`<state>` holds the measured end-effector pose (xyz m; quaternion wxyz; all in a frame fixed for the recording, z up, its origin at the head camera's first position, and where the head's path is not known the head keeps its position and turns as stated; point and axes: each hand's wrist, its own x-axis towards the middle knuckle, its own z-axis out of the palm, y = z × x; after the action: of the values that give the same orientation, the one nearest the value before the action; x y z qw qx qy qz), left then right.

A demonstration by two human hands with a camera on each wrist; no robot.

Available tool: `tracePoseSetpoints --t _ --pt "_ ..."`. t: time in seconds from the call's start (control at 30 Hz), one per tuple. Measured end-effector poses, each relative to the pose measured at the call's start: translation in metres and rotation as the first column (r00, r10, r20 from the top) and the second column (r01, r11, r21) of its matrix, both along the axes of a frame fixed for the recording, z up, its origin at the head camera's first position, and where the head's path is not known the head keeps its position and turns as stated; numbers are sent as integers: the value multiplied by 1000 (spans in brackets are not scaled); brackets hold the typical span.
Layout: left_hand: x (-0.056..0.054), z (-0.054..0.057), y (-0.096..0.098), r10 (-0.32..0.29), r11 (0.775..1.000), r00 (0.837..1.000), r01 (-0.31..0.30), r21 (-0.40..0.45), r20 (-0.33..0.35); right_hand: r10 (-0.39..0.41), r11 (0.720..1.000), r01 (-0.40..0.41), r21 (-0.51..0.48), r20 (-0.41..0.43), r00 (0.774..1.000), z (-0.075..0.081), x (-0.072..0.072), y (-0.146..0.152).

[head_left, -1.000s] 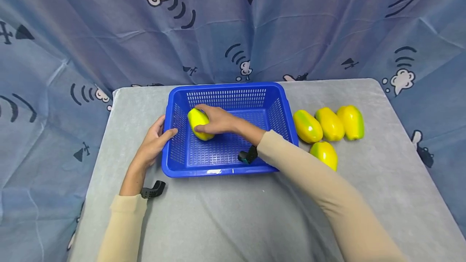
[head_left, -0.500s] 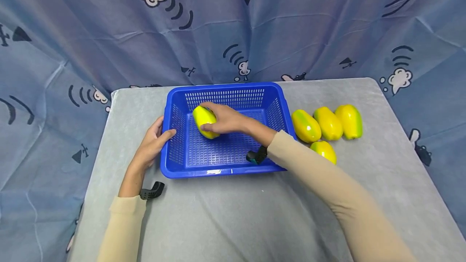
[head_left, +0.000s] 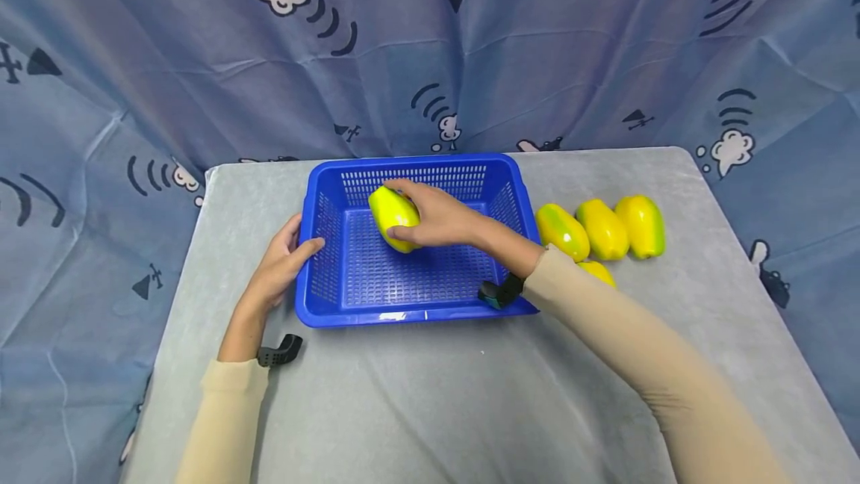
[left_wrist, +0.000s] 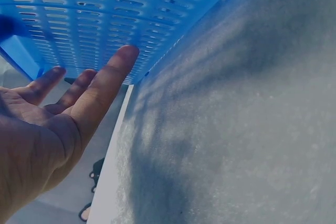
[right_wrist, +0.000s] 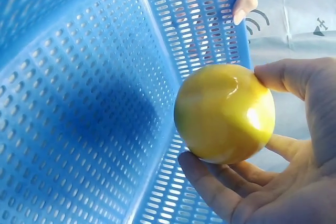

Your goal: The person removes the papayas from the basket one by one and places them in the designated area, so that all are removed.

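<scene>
A blue plastic basket (head_left: 390, 317) with slotted walls stands on the table. My right hand (head_left: 440, 216) holds a yellow-green papaya (head_left: 393, 216) inside it, thumb on one side and fingers on the other. In the right wrist view the papaya (right_wrist: 224, 114) is above the basket's perforated floor, with a shadow below. My left hand (head_left: 278, 264) grips the basket's left rim, its thumb over the top. Its fingers (left_wrist: 97, 95) lie along the outer wall in the left wrist view. Several more papayas (head_left: 603, 230) lie right of the basket; my right sleeve partly hides the nearest.
A grey cloth covers the table (head_left: 403, 402). Behind it hangs a blue printed curtain (head_left: 383, 43), close to the table's back edge. The basket sits near that edge, and its walls rise around the right hand.
My right hand has moved to the right and upward with the papaya, off toward the basket's middle. The left hand and the basket have stayed nearly where they were.
</scene>
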<state>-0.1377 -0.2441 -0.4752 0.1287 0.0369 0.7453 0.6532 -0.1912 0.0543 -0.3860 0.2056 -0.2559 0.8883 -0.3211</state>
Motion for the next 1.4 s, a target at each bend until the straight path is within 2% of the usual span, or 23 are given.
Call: tracePoseSetpoints --t 0.2,0.4,0.6,0.8,1.1,1.4 --pt "0 -1 0 1 1000 1000 -1 -13 4 8 1000 -8 1 -4 1000 9 8 9" --pt "0 -2 0 6 1000 1000 -6 -11 10 2 999 -1 -52 17 1000 16 17 19" --pt "1 -2 -1 10 1000 1000 -9 -13 17 10 995 -11 -97 -16 1000 23 29 27" --pt "6 -1 -3 20 999 1000 -19 -36 22 -6 995 0 -101 -57 998 25 42 33" --pt "4 1 -1 14 999 1000 -13 -32 17 -62 992 53 -115 -76 995 28 54 50" --pt "2 1 2 8 1000 1000 -8 -25 6 -81 986 73 -147 -46 996 29 64 64"
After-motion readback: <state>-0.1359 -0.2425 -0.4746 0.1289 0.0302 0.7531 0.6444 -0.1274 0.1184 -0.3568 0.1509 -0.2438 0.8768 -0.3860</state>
